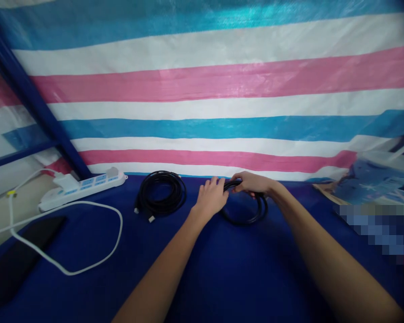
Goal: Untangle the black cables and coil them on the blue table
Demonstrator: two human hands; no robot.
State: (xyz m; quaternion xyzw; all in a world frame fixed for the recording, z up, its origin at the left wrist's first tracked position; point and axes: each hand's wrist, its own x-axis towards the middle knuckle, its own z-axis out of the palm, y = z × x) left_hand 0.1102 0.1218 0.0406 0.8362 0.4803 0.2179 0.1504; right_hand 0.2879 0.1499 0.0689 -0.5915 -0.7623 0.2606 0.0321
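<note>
A coiled black cable [247, 220] lies on the blue tabletop [235, 273] in front of me, with both hands at its far side. My right hand [251, 183] has its fingers closed around the top of the coil. Just left of it, my left hand [212, 196] is curled over the coil's upper left part, its fingertips partly out of sight. A second black cable [163, 195], wound in a larger coil with light-coloured plugs at its ends, rests to the left of my left hand, apart from it.
At the left stands a white power strip [84, 188] with a plug in it. Its white cord [117, 237] loops over the table across a flat black object [20, 255]. A striped sheet [202, 85] hangs behind. Bluish packages [373, 184] lie at the right.
</note>
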